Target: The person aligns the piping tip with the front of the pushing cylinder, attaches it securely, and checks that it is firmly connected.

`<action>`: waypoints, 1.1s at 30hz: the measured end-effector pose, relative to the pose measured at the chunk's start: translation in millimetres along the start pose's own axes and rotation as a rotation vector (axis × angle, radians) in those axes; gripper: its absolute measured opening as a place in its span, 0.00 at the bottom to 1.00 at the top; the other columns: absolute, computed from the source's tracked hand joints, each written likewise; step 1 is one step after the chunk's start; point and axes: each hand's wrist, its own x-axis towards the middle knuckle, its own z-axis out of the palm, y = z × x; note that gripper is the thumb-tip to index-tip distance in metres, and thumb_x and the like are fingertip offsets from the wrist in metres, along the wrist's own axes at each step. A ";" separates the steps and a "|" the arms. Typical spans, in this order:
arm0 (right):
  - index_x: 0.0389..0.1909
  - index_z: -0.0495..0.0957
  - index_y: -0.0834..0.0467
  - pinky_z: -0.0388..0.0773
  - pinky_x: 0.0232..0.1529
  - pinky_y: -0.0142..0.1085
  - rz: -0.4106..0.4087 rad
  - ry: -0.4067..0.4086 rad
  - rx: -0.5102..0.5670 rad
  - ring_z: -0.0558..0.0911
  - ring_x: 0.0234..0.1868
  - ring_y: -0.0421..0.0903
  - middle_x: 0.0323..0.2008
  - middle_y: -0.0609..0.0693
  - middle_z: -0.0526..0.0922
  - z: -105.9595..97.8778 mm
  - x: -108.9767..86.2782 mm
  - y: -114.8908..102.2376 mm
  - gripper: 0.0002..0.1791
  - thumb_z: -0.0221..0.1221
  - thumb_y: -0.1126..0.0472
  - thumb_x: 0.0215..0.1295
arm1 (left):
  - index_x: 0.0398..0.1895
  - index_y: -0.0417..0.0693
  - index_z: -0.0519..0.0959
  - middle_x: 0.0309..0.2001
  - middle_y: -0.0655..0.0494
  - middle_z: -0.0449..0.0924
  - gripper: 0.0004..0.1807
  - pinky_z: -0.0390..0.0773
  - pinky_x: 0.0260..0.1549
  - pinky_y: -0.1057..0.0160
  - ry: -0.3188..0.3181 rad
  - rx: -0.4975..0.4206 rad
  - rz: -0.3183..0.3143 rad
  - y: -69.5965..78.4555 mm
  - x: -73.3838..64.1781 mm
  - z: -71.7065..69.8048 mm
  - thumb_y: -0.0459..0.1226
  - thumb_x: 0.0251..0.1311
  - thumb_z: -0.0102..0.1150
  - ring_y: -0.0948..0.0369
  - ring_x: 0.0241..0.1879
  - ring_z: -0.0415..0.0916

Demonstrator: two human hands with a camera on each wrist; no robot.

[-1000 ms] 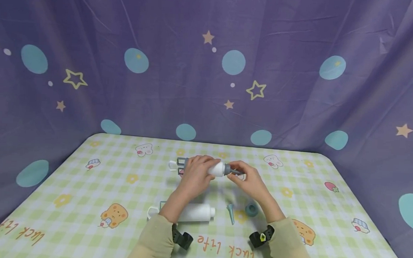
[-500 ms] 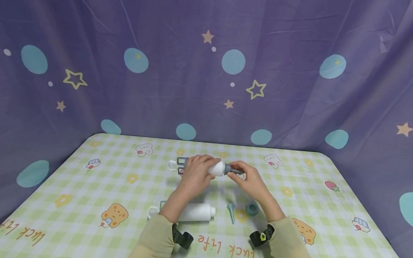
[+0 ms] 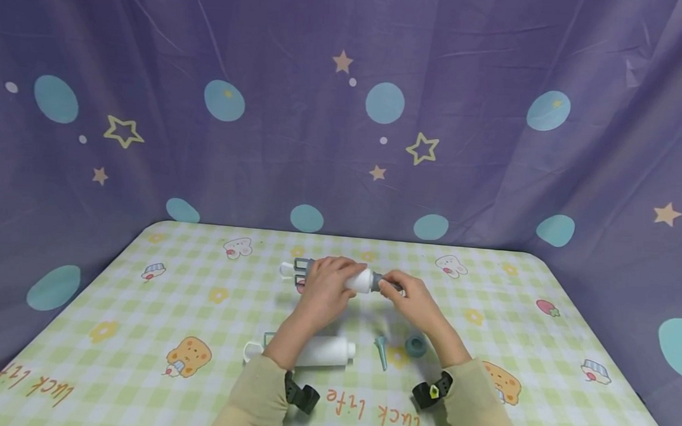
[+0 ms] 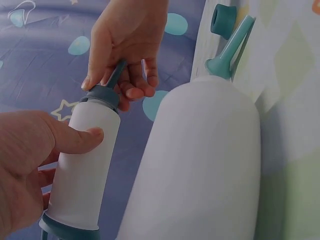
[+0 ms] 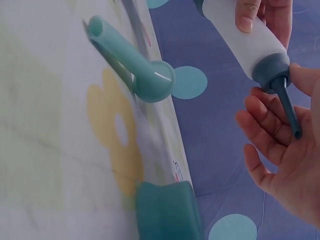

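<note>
Over the checked tablecloth (image 3: 245, 310), at twelve o'clock: white syringe (image 3: 360, 280), gripped round the barrel (image 4: 86, 177) by the left hand (image 3: 327, 287), pinched by the right hand (image 3: 418, 300) at the teal collar (image 5: 270, 69), with nozzle (image 5: 288, 108) toward three o'clock. Probably light, stiff and slick; best held by the barrel, sparing the thin nozzle.

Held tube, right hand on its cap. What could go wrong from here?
The left hand holds the tube up off the table; if its grip loosens, the tube might spin or drop.
The right hand pinches the cap; if turned at an angle, the cap may seat crooked.
The loose nozzle and ring lie near the right forearm; a bump could knock them away.
</note>
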 end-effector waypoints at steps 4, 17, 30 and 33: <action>0.35 0.78 0.51 0.74 0.30 0.36 0.011 0.005 -0.016 0.78 0.34 0.51 0.30 0.48 0.79 0.0 -0.2 -0.7 0.17 0.45 0.46 0.68 | 0.58 0.57 0.72 0.53 0.58 0.74 0.28 0.62 0.56 0.52 -0.006 -0.002 0.008 0.7 0.0 0.0 0.36 0.51 0.63 0.56 0.53 0.68; 0.52 0.73 0.52 0.73 0.47 0.43 -0.042 0.078 -0.013 0.77 0.46 0.46 0.45 0.47 0.78 1.7 0.6 -2.4 0.21 0.55 0.46 0.61 | 0.57 0.58 0.73 0.52 0.58 0.75 0.28 0.62 0.56 0.52 0.029 -0.021 0.004 -0.9 -0.9 -0.3 0.36 0.50 0.65 0.56 0.52 0.69; 0.49 0.73 0.65 0.70 0.50 0.51 -0.161 0.094 0.063 0.77 0.49 0.55 0.47 0.59 0.79 -10.7 -8.6 -37.6 0.20 0.62 0.68 0.53 | 0.57 0.57 0.73 0.52 0.58 0.75 0.27 0.62 0.56 0.52 0.023 -0.024 0.000 -1.0 -0.5 -0.5 0.36 0.50 0.65 0.56 0.52 0.69; 0.49 0.73 0.65 0.71 0.50 0.50 -0.138 0.090 0.062 0.77 0.48 0.54 0.46 0.58 0.80 -11.0 -8.9 -38.9 0.19 0.61 0.66 0.55 | 0.57 0.57 0.74 0.51 0.58 0.75 0.27 0.63 0.55 0.51 0.025 -0.020 0.003 -0.7 -0.4 -0.6 0.36 0.50 0.65 0.56 0.52 0.70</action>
